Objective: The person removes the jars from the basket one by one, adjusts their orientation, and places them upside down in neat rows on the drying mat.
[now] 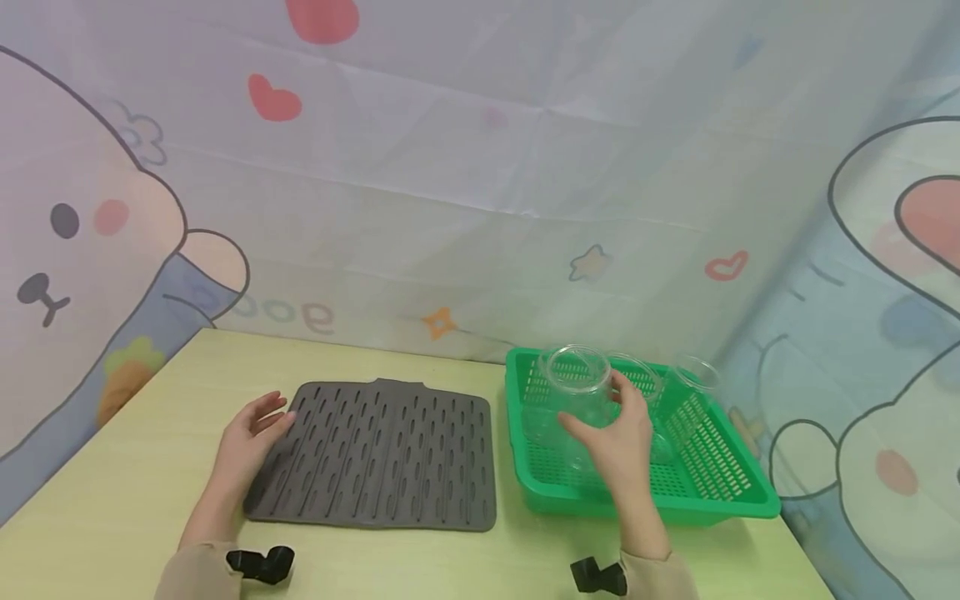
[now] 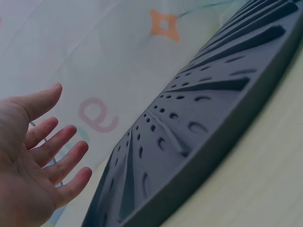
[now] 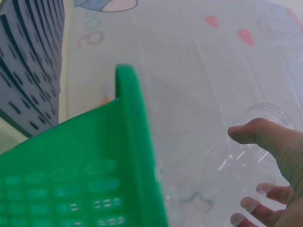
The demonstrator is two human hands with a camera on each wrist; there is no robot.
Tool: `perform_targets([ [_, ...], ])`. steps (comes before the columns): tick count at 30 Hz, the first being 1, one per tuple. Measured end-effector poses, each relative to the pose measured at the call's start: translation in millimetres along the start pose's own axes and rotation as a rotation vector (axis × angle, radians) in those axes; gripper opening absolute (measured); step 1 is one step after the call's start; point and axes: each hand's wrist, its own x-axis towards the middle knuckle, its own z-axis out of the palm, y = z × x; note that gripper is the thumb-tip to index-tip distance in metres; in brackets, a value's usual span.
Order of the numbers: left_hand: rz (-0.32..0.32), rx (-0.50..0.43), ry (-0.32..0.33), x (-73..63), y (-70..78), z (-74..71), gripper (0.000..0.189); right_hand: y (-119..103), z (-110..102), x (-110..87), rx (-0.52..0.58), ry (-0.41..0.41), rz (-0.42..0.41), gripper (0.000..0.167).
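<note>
I have my right grip (image 1: pixel 624 433) around a clear cup (image 1: pixel 573 404) at the left side of the green basket (image 1: pixel 720 507); my left grip (image 1: pixel 251 429) hangs, fingers relaxed, beside the gray mat (image 1: pixel 375 467)

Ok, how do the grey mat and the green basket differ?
The grey mat is flat and thin, while the green basket has raised walls. The grey mat is dark and muted; the green basket is bright. The green basket has clear cups in it, while the grey mat bears none. Both rest on the table.
</note>
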Motion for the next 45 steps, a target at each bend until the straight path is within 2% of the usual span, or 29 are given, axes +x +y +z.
perform_targets([
  [6, 0.033, 0.005, 0.011, 1.2, 9.3, 3.9, 0.072, -22, 2, 5.5, -0.040, 0.086, -0.101, 0.080],
  [11, 0.056, -0.032, -0.011, 1.4, 14.5, 6.1, 0.077, -43, 14, 11.9, -0.046, 0.126, -0.205, 0.080],
  [17, 0.094, -0.031, -0.062, 0.3, 18.1, 4.6, 0.079, -63, 46, 15.5, -0.043, 0.131, -0.373, 0.081],
  [21, 0.117, -0.041, -0.097, -0.5, 24.4, 1.5, 0.081, -74, 70, 12.7, -0.128, 0.150, -0.509, 0.079],
  [25, 0.114, -0.064, -0.117, -2.2, 33.0, -1.1, 0.081, -86, 90, 4.5, -0.209, 0.174, -0.609, 0.078],
  [32, 0.140, -0.117, -0.130, -4.7, 45.1, 1.6, 0.077, -91, 120, -11.1, -0.359, 0.206, -0.737, 0.077],
  [39, 0.238, -0.194, -0.188, -7.0, 51.6, 5.3, 0.073, -88, 146, -22.2, -0.452, 0.217, -0.817, 0.074],
  [45, 0.327, -0.253, -0.259, -6.0, 50.1, 7.1, 0.075, -86, 167, -31.2, -0.506, 0.169, -0.857, 0.076],
])
